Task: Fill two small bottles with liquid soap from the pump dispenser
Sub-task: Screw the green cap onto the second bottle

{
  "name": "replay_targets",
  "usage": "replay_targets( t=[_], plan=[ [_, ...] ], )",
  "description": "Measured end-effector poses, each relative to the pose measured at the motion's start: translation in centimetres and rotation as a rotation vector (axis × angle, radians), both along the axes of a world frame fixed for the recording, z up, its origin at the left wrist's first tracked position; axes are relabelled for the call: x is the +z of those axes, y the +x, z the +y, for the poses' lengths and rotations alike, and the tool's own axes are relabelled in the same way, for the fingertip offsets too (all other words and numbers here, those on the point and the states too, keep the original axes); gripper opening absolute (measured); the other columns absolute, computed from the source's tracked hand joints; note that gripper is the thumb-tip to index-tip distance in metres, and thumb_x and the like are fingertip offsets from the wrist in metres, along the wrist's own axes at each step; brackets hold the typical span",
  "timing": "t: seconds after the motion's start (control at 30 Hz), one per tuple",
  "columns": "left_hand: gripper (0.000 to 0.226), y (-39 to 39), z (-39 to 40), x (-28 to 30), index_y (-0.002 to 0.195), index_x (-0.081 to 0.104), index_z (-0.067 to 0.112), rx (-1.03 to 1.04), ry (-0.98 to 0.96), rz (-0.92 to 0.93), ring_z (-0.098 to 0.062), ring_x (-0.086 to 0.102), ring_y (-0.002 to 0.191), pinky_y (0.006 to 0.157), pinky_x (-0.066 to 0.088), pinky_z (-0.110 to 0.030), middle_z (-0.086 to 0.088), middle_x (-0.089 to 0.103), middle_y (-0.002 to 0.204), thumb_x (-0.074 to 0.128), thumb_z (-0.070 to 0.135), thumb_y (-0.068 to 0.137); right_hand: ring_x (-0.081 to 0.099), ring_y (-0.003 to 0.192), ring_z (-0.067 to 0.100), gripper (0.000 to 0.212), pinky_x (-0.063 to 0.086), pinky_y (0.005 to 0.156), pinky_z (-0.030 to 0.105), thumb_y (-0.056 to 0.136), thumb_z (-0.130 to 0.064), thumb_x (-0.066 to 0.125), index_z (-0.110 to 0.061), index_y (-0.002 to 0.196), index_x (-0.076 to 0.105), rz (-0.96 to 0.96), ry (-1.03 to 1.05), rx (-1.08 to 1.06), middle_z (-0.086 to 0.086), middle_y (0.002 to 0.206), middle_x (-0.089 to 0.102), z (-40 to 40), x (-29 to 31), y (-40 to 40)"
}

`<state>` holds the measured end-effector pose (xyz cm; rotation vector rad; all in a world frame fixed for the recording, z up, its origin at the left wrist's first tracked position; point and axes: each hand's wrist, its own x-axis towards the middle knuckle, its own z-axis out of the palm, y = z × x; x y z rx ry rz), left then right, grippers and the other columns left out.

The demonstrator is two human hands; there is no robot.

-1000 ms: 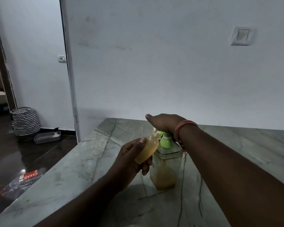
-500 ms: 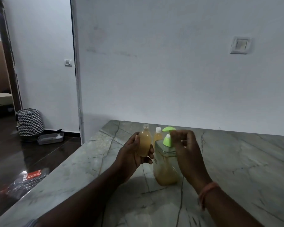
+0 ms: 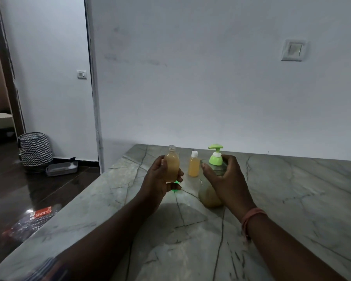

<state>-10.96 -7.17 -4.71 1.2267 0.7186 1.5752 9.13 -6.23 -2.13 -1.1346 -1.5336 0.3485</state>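
My left hand (image 3: 158, 179) holds a small clear bottle (image 3: 171, 165) upright above the marble counter (image 3: 292, 199); it is uncapped and nearly full of amber soap. A green cap (image 3: 175, 189) peeks out below that hand. A second small bottle (image 3: 194, 164) with a white cap and amber soap stands on the counter behind. My right hand (image 3: 227, 179) wraps the shoulder of the clear pump dispenser (image 3: 210, 196), whose green pump head (image 3: 215, 153) is up. The dispenser holds amber soap in its lower part.
A white wall rises just behind the counter, with a switch plate (image 3: 292, 50) at upper right. Left of the counter edge the dark floor holds a zigzag-patterned basket (image 3: 36, 150), a grey tray (image 3: 61, 168) and a red-labelled packet (image 3: 41, 212).
My right hand left the pump top and came down to grip the dispenser's body. My left hand drew the small bottle away from the spout and set it upright.
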Motion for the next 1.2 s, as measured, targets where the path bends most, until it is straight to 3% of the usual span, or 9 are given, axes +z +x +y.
replay_targets(
  t=[0.3,0.43,0.5,0.6,0.7,0.83,0.9,1.0,1.2],
  plan=[
    [0.042,-0.7,1.2,-0.5,0.129,0.054,0.022,0.116,0.008,0.001,-0.027,0.074,0.091,0.076,0.061,-0.037,-0.012,0.076,0.098,0.051,0.045,0.094,0.053,0.106,0.012,0.072,0.043,0.081,0.025,0.069,-0.062,0.072,-0.025,0.124,0.043,0.010,-0.009,-0.029,-0.005,0.120,0.052,2.0,-0.2,-0.9],
    [0.022,-0.7,1.9,-0.7,0.124,0.055,0.024,0.220,0.017,0.030,-0.028,0.072,0.099,0.082,0.057,-0.040,-0.012,0.075,0.102,0.042,0.035,0.109,0.037,0.127,0.025,0.098,0.036,0.100,0.041,0.065,-0.063,0.072,-0.013,0.138,0.031,-0.135,0.170,-0.262,0.010,0.138,0.036,0.6,-0.6,-2.2],
    [0.020,-0.8,2.4,-0.9,0.124,0.054,0.026,0.267,0.003,0.057,-0.027,0.072,0.101,0.084,0.057,-0.039,-0.012,0.074,0.107,0.039,0.031,0.112,0.039,0.121,0.025,0.082,0.034,0.096,0.041,0.069,-0.063,0.069,-0.014,0.128,0.039,-0.292,0.437,-0.382,0.010,0.129,0.039,-0.5,-0.7,-3.1],
    [0.024,-1.1,2.9,-1.2,0.126,0.058,0.022,0.311,-0.009,0.082,-0.027,0.071,0.105,0.092,0.057,-0.044,-0.010,0.073,0.111,0.038,0.028,0.114,0.044,0.107,0.021,0.041,0.039,0.088,0.034,0.084,-0.040,0.063,-0.016,0.113,0.048,-0.468,0.643,-0.226,0.010,0.117,0.043,-1.1,-0.4,-5.4],
    [0.026,-1.6,3.0,-1.2,0.129,0.058,0.013,0.365,-0.006,0.079,-0.027,0.069,0.102,0.090,0.057,-0.043,-0.009,0.071,0.109,0.039,0.022,0.114,0.047,0.095,0.021,0.024,0.046,0.080,0.036,0.088,-0.024,0.056,-0.015,0.110,0.052,-0.636,0.462,-0.065,0.007,0.109,0.045,-0.7,-0.9,-8.6],
    [0.020,-2.0,3.1,-1.0,0.122,0.056,0.017,0.427,-0.018,0.065,-0.028,0.067,0.102,0.091,0.053,-0.046,-0.013,0.071,0.107,0.038,0.019,0.114,0.046,0.111,0.030,0.038,0.044,0.093,0.040,0.091,-0.024,0.055,-0.018,0.128,0.047,-0.690,-0.101,0.045,0.012,0.122,0.045,1.4,-3.1,-9.9],
    [0.018,-2.0,3.1,-1.1,0.119,0.056,0.015,0.422,-0.031,0.061,-0.029,0.066,0.100,0.090,0.053,-0.047,-0.015,0.069,0.105,0.039,0.017,0.114,0.049,0.109,0.029,0.029,0.045,0.092,0.040,0.091,-0.017,0.052,-0.017,0.120,0.054,-0.757,-0.123,0.083,0.011,0.116,0.052,2.0,-3.8,-9.6],
    [0.018,-1.7,3.4,-1.2,0.114,0.057,0.017,0.390,-0.053,0.094,-0.029,0.065,0.097,0.088,0.052,-0.045,-0.015,0.068,0.105,0.039,0.015,0.113,0.058,0.096,0.020,0.021,0.051,0.083,0.034,0.088,-0.007,0.055,-0.016,0.105,0.063,-0.556,-0.042,0.114,0.006,0.103,0.061,2.6,-3.9,-9.2],
    [0.025,-1.8,3.5,-1.5,0.113,0.064,0.017,0.240,-0.123,0.197,-0.032,0.068,0.106,0.095,0.058,-0.050,-0.016,0.069,0.115,0.040,0.011,0.111,0.056,0.083,0.004,0.028,0.042,0.064,0.007,0.087,-0.019,0.066,-0.020,0.108,0.047,-0.044,0.183,0.069,-0.007,0.094,0.057,1.8,-1.3,-8.5]
  ],
)
